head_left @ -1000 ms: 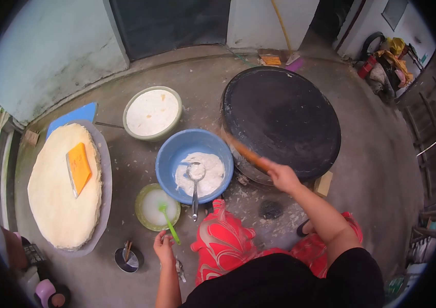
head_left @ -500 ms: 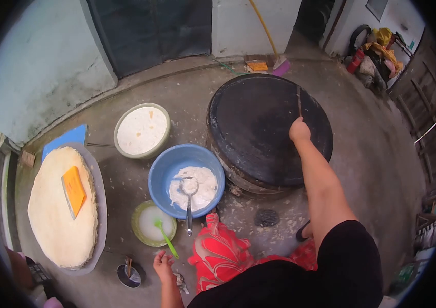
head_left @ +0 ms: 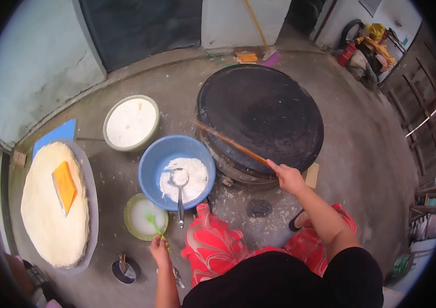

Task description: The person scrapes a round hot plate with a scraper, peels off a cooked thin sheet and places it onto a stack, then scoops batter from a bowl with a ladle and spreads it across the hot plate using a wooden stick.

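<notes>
resting at the handle of a green spoon (head_left: 151,220), the left hand (head_left: 160,250) has its fingers bent; whether they pinch the handle or only brush it, i cannot tell. the spoon leans in a small green bowl (head_left: 127,223) of cloudy liquid. beside that stands a blue basin (head_left: 147,164), dough (head_left: 193,173) inside and a metal ladle (head_left: 180,197) propped over its near rim. the right hand (head_left: 288,179) has its fingers closed around the near end of a wooden stick (head_left: 233,143), which slants across the near left edge of a big black griddle (head_left: 264,110), its tip out past the rim. the step in hand looks like tending the griddle with the stick; the next move would seem to call for a steady right grip and a sure hold on the spoon. farther off, left of the griddle, sits a pale bowl (head_left: 108,139) of something white
</notes>
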Demonstrator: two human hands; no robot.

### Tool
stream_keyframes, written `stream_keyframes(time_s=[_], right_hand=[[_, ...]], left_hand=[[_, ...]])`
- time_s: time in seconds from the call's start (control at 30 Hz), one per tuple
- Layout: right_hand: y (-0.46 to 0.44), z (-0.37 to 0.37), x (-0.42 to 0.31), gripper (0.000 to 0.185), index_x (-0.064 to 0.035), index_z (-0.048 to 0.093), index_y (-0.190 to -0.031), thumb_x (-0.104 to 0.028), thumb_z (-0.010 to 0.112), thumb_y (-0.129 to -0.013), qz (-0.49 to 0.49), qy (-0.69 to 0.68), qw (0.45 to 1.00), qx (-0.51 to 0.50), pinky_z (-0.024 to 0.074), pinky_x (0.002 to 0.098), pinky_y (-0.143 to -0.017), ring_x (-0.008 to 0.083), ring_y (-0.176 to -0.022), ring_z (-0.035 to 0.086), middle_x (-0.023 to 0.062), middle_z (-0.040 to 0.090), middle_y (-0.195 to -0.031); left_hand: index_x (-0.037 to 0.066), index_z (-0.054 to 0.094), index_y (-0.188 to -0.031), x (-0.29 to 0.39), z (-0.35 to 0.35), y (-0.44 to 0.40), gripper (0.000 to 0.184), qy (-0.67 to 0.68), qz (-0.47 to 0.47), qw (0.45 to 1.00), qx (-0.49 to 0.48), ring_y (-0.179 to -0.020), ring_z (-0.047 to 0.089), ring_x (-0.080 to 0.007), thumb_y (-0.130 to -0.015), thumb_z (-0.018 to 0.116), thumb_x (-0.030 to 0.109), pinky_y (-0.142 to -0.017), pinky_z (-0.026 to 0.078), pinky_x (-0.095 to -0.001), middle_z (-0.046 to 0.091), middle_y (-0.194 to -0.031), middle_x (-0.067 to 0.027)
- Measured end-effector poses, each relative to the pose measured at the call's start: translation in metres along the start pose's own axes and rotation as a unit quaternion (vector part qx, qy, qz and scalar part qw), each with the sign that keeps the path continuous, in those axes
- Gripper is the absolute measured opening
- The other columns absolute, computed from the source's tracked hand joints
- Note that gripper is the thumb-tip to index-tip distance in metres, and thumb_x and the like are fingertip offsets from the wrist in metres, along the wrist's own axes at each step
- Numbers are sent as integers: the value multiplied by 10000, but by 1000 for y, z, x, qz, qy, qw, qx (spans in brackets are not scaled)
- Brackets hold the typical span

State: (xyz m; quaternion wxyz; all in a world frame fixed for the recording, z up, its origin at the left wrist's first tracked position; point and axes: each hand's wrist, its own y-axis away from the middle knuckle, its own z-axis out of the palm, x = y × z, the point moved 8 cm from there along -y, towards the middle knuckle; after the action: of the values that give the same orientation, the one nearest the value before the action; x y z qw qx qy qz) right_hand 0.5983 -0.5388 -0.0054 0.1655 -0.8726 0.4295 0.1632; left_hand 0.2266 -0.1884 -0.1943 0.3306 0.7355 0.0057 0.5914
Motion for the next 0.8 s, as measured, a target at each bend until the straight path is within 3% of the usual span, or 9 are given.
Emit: stream_keyframes(time_s=[0.03,0.13,0.17,0.23,0.3,0.53,0.63,0.7,0.8], right_hand=[[4,-2,1,543,-154,415,-1266,-7,451,-745,0,25,999,40,447,389,-610,338,-680,569,183,574,-728],[37,9,122,502,-95,407,-1272,-5,421,-778,373,-47,883,279,452,332,-555,265,-564,568,138,578,-626],[27,9,100,494,-126,397,-1285,-13,424,-805,370,-26,898,236,449,294,-553,196,-536,544,116,570,-624],[9,24,-7,475,-160,419,-1275,-33,456,-818,194,-170,966,28,448,273,-566,149,-541,533,102,563,-626],[-1,51,-78,433,-230,503,-1206,-69,513,-804,51,-195,967,-159,444,254,-590,134,-558,547,83,573,-635],[-42,79,-243,384,-203,585,-1093,-158,580,-712,-174,53,928,-326,469,387,-662,293,-747,598,136,622,-792],[-50,108,-282,329,-156,626,-1013,-142,558,-691,-233,163,895,-344,474,384,-675,273,-762,607,121,627,-782],[-49,146,-284,293,-137,643,-968,-156,550,-691,-235,241,836,-433,476,380,-694,262,-784,612,125,630,-801],[-53,199,-278,306,-151,648,-971,-153,552,-680,-236,194,850,-428,476,362,-726,258,-831,609,126,632,-854]], left_hand=[[-27,525,-1036,-2,-3,-2,250,-35,11,999,7,-712,566,-125,-795,496,33,-564,454,-240,562,-861,-63],[-7,529,-1056,-16,-14,-21,277,-190,71,979,18,-805,567,-190,-786,517,53,-667,463,-315,565,-902,-106],[-7,529,-1056,-17,-18,-20,277,-183,63,980,39,-805,567,-190,-786,517,53,-667,463,-315,565,-902,-106],[22,528,-1081,10,-9,-14,326,-431,216,871,94,-967,514,-267,-772,565,120,-812,411,-387,544,-1004,-153],[45,494,-1137,-3,-7,-20,440,-503,119,849,114,-1108,408,-314,-751,613,221,-900,339,-431,457,-1170,-174],[69,385,-1231,-42,-3,-41,557,-588,-17,806,66,-1101,432,-340,-775,577,325,-833,399,-465,270,-1326,-165],[56,437,-1162,-53,-12,-53,449,-494,-46,865,77,-946,535,-372,-794,545,290,-750,452,-442,400,-1238,-200],[10,533,-985,-37,-17,-47,283,-447,-29,890,88,-789,566,-405,-819,507,237,-692,459,-438,563,-976,-234],[-20,581,-865,-24,-29,-28,260,-337,7,937,90,-797,559,-401,-839,479,217,-694,446,-439,586,-763,-241]])
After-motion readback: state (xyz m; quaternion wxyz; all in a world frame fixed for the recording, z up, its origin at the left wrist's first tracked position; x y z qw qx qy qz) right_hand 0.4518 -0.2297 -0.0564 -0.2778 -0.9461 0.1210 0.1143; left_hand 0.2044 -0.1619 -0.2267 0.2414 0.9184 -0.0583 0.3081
